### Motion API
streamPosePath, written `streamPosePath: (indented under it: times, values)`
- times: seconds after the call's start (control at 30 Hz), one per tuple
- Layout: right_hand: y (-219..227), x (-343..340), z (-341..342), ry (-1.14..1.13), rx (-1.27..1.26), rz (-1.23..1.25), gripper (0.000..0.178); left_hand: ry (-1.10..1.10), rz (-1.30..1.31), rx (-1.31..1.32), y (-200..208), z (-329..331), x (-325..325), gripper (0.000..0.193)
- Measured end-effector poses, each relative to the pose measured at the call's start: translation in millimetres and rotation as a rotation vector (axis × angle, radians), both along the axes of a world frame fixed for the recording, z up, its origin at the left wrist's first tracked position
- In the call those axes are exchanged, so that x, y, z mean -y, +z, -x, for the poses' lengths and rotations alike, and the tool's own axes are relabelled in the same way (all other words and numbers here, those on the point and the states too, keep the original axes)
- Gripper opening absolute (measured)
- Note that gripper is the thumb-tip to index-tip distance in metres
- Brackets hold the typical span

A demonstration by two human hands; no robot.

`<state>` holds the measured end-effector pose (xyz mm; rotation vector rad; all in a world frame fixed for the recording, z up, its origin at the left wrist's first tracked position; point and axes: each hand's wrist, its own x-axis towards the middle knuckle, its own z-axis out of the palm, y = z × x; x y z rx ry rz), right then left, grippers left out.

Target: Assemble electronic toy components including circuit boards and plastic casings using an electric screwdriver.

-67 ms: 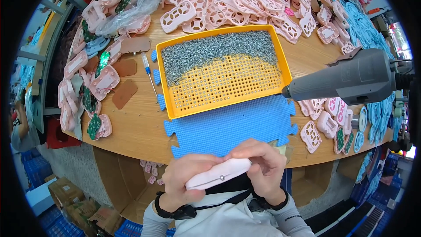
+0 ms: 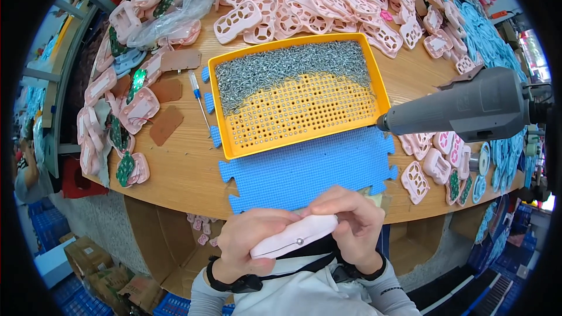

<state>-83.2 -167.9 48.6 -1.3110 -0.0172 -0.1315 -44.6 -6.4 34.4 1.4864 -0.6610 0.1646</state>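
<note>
My left hand [image 2: 241, 239] and my right hand [image 2: 353, 222] hold a pale pink plastic casing [image 2: 287, 242] between them, just past the near edge of the table. A seam runs along the casing's side facing me, with a small round metal piece [image 2: 300, 241] on it. The left fingers and thumb grip one end; the right fingers press the far upper side and the other end. Beyond my hands lies a blue foam mat [image 2: 293, 178], partly under a yellow tray [image 2: 229, 151] with a perforated plate [image 2: 304, 108] and a heap of small screws [image 2: 281, 67].
A grey power screwdriver [image 2: 462, 105] points at the tray's right side. Pink frames [image 2: 316, 3] pile up behind the tray. Pink shells with green circuit boards [image 2: 126, 167] cover the left side. A small screwdriver [image 2: 199, 100] lies left of the tray; blue parts [image 2: 503, 152] fill the right edge.
The casing has shifted slightly right and turned a little in my hands, its right end slightly higher. Both hands keep their hold.
</note>
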Motion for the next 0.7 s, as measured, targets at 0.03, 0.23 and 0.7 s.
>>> streamPosePath:
  times: [0.03, 0.23, 0.7]
  values:
    - [1, 1, 0, 0.015, 0.005, 0.008, 0.034, 0.002, -0.001, 0.000, 0, -1, 0, 0.042]
    - [-3, -1, 3, -0.035, -0.054, 0.014, 0.037, 0.016, -0.085, -0.098, -1, -6, 3, 0.052]
    - [-5, -7, -15, 0.045, 0.012, 0.435, 0.025, -0.006, -0.377, 0.071, -1, -12, 3, 0.043]
